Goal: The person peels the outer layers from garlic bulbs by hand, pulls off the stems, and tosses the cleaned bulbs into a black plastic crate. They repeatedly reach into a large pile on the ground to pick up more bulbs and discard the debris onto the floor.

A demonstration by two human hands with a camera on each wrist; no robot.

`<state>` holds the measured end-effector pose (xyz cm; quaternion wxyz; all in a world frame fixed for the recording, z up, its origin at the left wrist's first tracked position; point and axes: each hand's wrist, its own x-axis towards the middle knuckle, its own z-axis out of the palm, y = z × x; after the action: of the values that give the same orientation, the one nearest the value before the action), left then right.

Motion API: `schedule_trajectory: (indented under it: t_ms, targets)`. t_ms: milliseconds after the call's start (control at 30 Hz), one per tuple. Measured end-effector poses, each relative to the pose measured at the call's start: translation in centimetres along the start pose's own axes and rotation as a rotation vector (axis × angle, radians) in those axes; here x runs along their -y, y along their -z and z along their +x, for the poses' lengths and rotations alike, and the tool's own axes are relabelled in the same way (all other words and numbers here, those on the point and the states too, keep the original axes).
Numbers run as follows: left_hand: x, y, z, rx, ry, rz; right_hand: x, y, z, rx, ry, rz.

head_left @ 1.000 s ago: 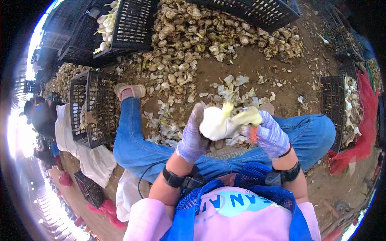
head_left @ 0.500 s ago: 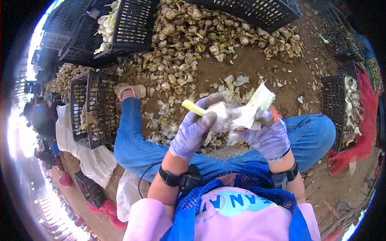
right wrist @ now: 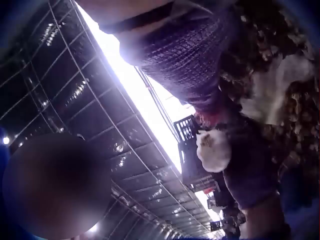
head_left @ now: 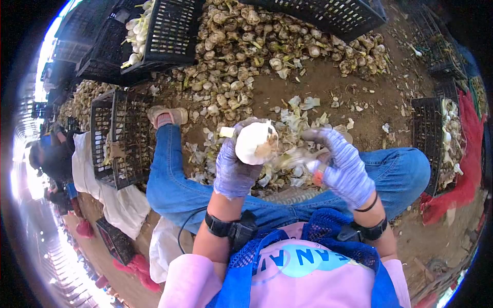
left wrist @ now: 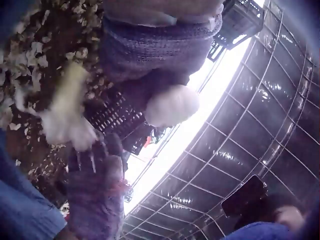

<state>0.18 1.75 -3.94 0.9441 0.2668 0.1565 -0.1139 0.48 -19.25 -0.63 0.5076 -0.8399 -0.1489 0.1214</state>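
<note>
My left hand (head_left: pixel 237 167), in a grey-purple knit glove, grips a white garlic bulb (head_left: pixel 257 142), its root end showing brown and a short cut stem (head_left: pixel 226 132) sticking out on the far side. In the left wrist view the bulb (left wrist: pixel 172 106) shows below the curled glove. My right hand (head_left: pixel 341 164), gloved alike with an orange band at a finger, is apart from the bulb with its thumb and fingers spread. Blurred peel (head_left: pixel 297 157) hangs beside its fingers; in the left wrist view pale peel with a yellowish end (left wrist: pixel 67 110) shows at the fingertips.
Shed skins (head_left: pixel 295 120) litter the dirt floor between my legs. Beyond lies a heap of unpeeled garlic (head_left: pixel 226 46). Black crates stand at the left (head_left: pixel 120 138), upper left (head_left: pixel 169 31), top (head_left: pixel 318 15) and right (head_left: pixel 426 123); the right one holds white bulbs, with red mesh (head_left: pixel 467 138) beside it.
The hands were together on the bulb and have drawn apart. Peel has come off on the right hand's side. The bulb has turned in the left hand, its root end now facing up.
</note>
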Motion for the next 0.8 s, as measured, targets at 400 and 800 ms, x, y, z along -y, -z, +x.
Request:
schedule_trajectory:
  t_ms: [400,800]
  targets:
    - [1.2,2.9,0.9,0.053,0.042,-0.162,1.5,-3.8,0.5,0.207,0.424,0.196]
    - [1.0,0.1,0.4,-0.142,-0.171,0.579,-2.8,-4.1,3.4,0.259,0.004,0.26]
